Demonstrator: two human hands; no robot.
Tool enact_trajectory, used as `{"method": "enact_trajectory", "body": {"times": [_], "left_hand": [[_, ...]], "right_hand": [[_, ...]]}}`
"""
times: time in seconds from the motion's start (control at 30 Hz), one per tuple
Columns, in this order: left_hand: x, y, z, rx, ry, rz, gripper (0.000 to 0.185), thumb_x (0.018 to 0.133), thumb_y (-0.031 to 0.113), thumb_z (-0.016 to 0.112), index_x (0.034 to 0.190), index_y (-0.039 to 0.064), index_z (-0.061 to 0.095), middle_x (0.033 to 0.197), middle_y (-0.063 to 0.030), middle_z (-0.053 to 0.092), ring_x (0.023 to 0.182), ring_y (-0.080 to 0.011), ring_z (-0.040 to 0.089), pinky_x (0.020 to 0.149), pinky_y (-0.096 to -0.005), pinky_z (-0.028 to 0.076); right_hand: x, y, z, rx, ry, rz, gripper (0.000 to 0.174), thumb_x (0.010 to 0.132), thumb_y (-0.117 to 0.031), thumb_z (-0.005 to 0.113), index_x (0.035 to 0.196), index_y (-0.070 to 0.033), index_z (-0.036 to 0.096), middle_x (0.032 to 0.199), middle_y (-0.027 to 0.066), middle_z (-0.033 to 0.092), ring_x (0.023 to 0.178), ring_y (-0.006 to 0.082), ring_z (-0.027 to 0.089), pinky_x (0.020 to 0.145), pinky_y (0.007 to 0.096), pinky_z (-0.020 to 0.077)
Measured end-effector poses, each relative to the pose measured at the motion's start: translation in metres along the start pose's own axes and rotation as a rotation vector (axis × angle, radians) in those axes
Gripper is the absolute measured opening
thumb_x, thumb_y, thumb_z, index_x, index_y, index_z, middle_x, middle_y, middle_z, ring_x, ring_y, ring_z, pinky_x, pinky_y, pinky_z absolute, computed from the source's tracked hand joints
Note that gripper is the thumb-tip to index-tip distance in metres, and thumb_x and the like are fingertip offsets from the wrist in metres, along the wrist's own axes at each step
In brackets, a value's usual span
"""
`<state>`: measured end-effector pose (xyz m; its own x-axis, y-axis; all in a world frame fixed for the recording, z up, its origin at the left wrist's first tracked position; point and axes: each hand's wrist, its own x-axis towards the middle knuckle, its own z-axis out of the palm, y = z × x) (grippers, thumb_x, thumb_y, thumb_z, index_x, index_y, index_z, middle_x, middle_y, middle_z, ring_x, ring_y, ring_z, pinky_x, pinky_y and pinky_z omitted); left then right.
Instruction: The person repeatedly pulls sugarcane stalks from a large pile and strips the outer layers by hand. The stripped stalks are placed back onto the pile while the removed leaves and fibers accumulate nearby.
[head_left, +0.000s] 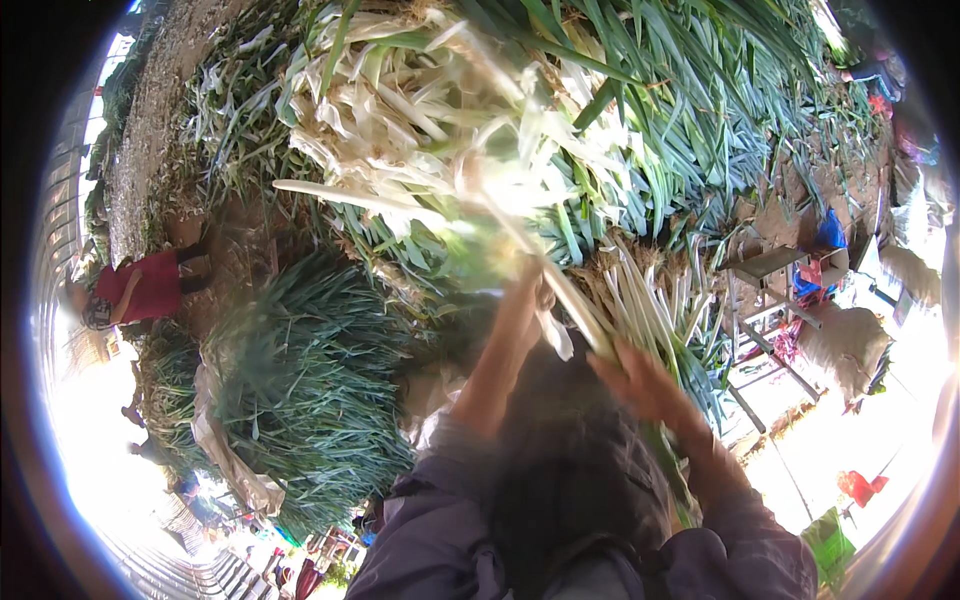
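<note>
My right hand (637, 375) is closed around the lower shaft of a leek-like stalk (559, 285) that slants up and left, its upper end blurred. My left hand (536, 289) is at the middle of that stalk, with a strip of pale leaf (556, 337) hanging by its fingers; blur hides its exact grip. Beyond the hands lies a heap of pale stripped leaves (360, 135). Close beside my right hand lies a row of stalks with white shafts and roots (637, 289).
A large bundle of green leaves (322, 397) lies left, with more leafy stalks (697, 112) at the upper right. A metal frame (769, 322) and a pale sack (847, 349) stand right. A person in red (150, 289) is at far left.
</note>
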<state>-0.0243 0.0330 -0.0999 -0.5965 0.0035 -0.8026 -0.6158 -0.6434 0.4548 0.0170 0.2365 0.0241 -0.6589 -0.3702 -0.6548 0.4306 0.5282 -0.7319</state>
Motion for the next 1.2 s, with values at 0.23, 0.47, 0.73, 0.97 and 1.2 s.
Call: {"method": "enact_trajectory", "body": {"times": [0.23, 0.47, 0.73, 0.97, 1.2], "left_hand": [[-0.007, 0.010, 0.048, 0.079, 0.006, 0.063, 0.049, 0.101, 0.040, 0.059, 0.134, 0.006, 0.047, 0.099, -0.0072, 0.047, 0.082, -0.0130, 0.049, 0.068, -0.0276, 0.050], [0.081, 0.054, -0.006, 0.462, 0.467, 0.296, 0.045, 0.098, 0.035, 0.066, 0.130, 0.004, 0.062, 0.105, -0.0090, 0.066, 0.075, -0.0137, 0.058, 0.060, -0.0303, 0.052], [0.087, 0.142, -0.115, 0.558, 0.558, 0.467, 0.035, 0.099, 0.040, 0.065, 0.091, 0.007, 0.069, 0.060, 0.0025, 0.047, 0.047, -0.0098, 0.037, 0.044, -0.0299, 0.026], [0.060, 0.026, -0.144, 0.205, 0.192, -0.020, 0.027, 0.104, 0.033, 0.057, 0.090, 0.010, 0.060, 0.060, -0.0026, 0.051, 0.050, -0.0145, 0.048, 0.050, -0.0297, 0.040], [0.025, -0.010, -0.129, 0.276, 0.002, -0.288, 0.015, 0.101, 0.014, 0.056, 0.111, 0.003, 0.058, 0.082, -0.0067, 0.061, 0.060, -0.0134, 0.056, 0.054, -0.0269, 0.046]], "right_hand": [[-0.131, 0.055, 0.010, -0.239, 0.082, 0.204, 0.034, 0.094, -0.030, 0.064, 0.111, -0.004, 0.052, 0.080, 0.0256, 0.067, 0.074, 0.0476, 0.065, 0.066, 0.0571, 0.0493], [-0.182, 0.101, 0.003, -0.184, 0.156, 0.171, 0.034, 0.089, -0.030, 0.071, 0.108, -0.006, 0.057, 0.080, 0.0232, 0.069, 0.074, 0.0461, 0.067, 0.067, 0.0525, 0.0527], [-0.221, 0.250, 0.026, -0.436, 0.372, 0.212, 0.024, 0.089, -0.021, 0.072, 0.104, -0.009, 0.058, 0.084, 0.0149, 0.063, 0.073, 0.0365, 0.065, 0.061, 0.0502, 0.0502], [0.016, 0.319, -0.009, -0.308, 0.552, 0.351, 0.025, 0.093, -0.019, 0.061, 0.116, -0.009, 0.063, 0.109, 0.0236, 0.064, 0.103, 0.0433, 0.062, 0.088, 0.0537, 0.0487], [0.321, 0.195, -0.130, -0.401, 0.814, -0.136, 0.042, 0.098, -0.028, 0.061, 0.134, -0.007, 0.057, 0.130, 0.0202, 0.061, 0.115, 0.0396, 0.060, 0.094, 0.0471, 0.0499]]}}
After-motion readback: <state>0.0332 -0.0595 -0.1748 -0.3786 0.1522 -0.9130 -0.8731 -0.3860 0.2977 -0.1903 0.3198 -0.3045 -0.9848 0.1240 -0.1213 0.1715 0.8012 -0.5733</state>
